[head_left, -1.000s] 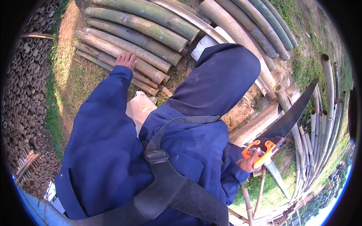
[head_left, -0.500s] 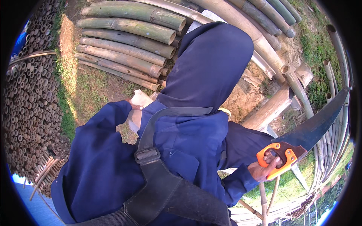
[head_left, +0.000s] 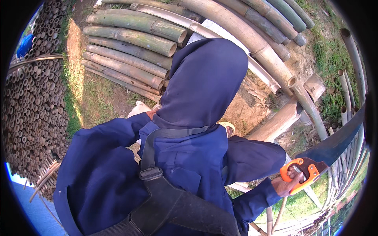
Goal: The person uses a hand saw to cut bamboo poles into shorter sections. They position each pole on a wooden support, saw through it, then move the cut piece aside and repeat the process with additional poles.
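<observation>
My right hand (head_left: 284, 185) is wrapped round the orange handle of a handsaw (head_left: 334, 145), out at the right side. Its long dark blade points up and away to the right, touching nothing that I can make out. Only a little of my left hand (head_left: 151, 114) shows, low beside my raised knee; sleeve and trouser leg hide its fingers. A pale, crumpled-looking piece (head_left: 138, 108) lies close to that hand, and I cannot tell whether the hand holds it.
Cut bamboo poles (head_left: 130, 37) lie side by side ahead on the left. A long thick bamboo pole (head_left: 236, 31) runs across the front. Another bamboo length (head_left: 275, 120) lies by my right knee. Stacked bamboo ends (head_left: 35, 114) fill the far left. Thin poles (head_left: 344, 84) stand at right.
My right hand has moved slightly right and down with the saw. My left hand has drawn in toward my leg, and its fingers have gone out of sight. My raised knee has shifted left.
</observation>
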`<state>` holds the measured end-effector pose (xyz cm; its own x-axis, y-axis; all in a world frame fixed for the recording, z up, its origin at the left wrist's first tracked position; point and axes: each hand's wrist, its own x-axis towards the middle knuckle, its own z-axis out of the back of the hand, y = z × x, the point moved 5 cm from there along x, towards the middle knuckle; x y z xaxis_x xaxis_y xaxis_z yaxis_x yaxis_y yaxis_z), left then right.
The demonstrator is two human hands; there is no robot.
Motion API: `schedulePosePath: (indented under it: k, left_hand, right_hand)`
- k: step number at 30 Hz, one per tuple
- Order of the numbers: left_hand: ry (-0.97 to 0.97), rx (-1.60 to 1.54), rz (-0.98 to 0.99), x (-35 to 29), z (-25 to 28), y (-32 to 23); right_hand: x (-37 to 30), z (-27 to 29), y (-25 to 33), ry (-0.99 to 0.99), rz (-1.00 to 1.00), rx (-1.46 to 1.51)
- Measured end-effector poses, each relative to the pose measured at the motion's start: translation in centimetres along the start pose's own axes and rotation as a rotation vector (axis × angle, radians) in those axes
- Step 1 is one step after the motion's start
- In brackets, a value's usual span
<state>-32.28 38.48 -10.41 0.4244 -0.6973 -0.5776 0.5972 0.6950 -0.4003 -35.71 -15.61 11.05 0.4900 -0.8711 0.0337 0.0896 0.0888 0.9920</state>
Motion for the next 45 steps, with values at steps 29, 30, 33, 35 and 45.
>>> schedulePosePath:
  k: [29,30,33,35,45]
  left_hand:
    - [0.342,-0.722,0.368,-1.8,-7.8,-6.4]
    - [0.352,-0.733,0.370,-2.5,-8.0,-6.0]
    - [0.361,-0.735,0.410,-4.6,-8.6,-5.6]
    - [0.371,-0.738,0.417,-5.7,-8.8,-4.5]
    - [0.318,-0.733,0.412,-4.2,-14.5,-4.9]
  right_hand:
    - [4.0,0.1,4.9,-0.061,0.006,-0.251]
    - [3.8,-0.3,4.8,-0.056,0.022,-0.258]
    - [3.9,0.2,3.1,-0.031,0.060,-0.215]
    - [3.4,0.2,2.6,0.006,0.071,-0.167]
    - [-0.4,2.5,4.5,0.036,0.122,-0.097]
